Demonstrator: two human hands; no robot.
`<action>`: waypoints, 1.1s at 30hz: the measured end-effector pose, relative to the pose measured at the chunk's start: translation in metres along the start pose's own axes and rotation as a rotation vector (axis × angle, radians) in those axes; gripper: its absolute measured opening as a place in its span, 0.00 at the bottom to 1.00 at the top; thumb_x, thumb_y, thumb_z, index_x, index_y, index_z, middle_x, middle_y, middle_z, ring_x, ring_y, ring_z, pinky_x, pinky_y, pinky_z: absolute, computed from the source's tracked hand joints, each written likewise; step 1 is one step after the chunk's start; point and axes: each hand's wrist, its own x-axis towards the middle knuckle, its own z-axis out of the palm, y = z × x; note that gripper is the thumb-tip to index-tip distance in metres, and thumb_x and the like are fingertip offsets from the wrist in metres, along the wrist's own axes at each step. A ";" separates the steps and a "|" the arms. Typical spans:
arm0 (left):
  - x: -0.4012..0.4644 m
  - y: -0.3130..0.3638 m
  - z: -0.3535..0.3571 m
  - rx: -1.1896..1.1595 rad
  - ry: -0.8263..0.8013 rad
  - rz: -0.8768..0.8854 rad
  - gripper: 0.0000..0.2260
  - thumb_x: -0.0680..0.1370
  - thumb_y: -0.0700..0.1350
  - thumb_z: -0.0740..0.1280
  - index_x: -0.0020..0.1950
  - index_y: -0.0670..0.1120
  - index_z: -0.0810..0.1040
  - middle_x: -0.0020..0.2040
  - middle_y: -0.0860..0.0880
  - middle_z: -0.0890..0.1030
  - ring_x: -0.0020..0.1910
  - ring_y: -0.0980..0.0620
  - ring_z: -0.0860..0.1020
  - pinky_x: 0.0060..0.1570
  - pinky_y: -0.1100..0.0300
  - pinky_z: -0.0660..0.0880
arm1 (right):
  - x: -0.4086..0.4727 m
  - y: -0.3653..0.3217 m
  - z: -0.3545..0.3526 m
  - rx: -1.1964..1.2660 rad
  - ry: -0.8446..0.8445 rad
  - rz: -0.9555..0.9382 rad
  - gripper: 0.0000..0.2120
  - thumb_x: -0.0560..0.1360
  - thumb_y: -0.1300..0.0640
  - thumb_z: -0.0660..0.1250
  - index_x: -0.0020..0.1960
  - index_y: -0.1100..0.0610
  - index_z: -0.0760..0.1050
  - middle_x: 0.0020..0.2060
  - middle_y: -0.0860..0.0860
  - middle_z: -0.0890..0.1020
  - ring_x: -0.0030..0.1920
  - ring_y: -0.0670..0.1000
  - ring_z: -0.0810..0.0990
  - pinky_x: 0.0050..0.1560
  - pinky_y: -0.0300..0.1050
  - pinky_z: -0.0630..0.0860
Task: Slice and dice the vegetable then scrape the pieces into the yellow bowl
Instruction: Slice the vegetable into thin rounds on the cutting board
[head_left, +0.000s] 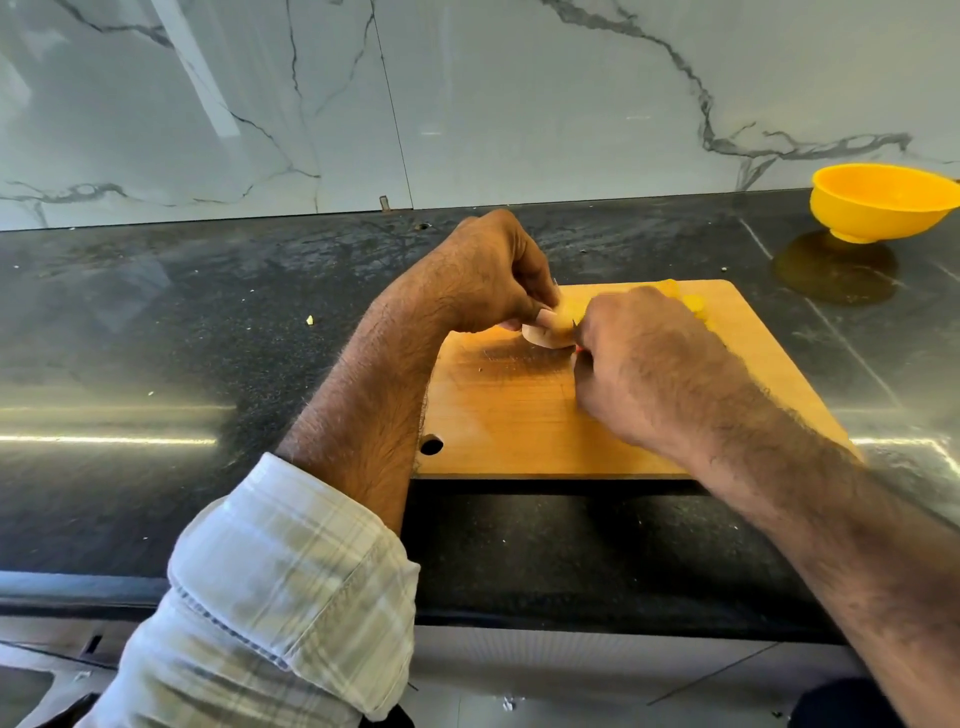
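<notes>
Pale tan vegetable (545, 332) sits on a wooden cutting board (519, 415), gripped by the left hand (488, 275); the right hand (644, 358) clenches a mostly hidden knife.

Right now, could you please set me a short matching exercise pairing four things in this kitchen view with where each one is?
Things:
1. yellow bowl
2. cutting board
3. vegetable
4. cut pieces

Places:
A. held under the left hand
B. on the board's far right part
C. on the counter, far right, near the wall
D. on the counter, under both hands

Pairs: 1-C, 2-D, 3-A, 4-B
</notes>
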 end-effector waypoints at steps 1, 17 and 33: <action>0.000 -0.001 0.000 0.004 -0.003 0.005 0.07 0.74 0.41 0.79 0.52 0.47 0.89 0.47 0.52 0.88 0.40 0.59 0.86 0.38 0.69 0.80 | 0.002 0.003 0.005 0.023 -0.028 0.013 0.12 0.79 0.53 0.70 0.60 0.55 0.76 0.39 0.50 0.71 0.47 0.53 0.75 0.46 0.47 0.75; -0.006 -0.002 -0.004 -0.003 -0.094 0.006 0.15 0.69 0.46 0.83 0.54 0.52 0.86 0.53 0.51 0.86 0.43 0.54 0.87 0.45 0.53 0.86 | 0.002 0.032 0.029 0.230 0.222 0.027 0.13 0.81 0.47 0.64 0.60 0.51 0.82 0.49 0.51 0.83 0.49 0.52 0.80 0.47 0.46 0.81; 0.000 -0.004 -0.001 0.060 -0.047 0.008 0.17 0.68 0.49 0.83 0.55 0.51 0.88 0.51 0.56 0.87 0.51 0.60 0.83 0.48 0.66 0.76 | 0.006 0.023 0.030 0.305 0.292 -0.006 0.12 0.82 0.50 0.65 0.57 0.54 0.84 0.45 0.53 0.84 0.45 0.51 0.81 0.46 0.48 0.83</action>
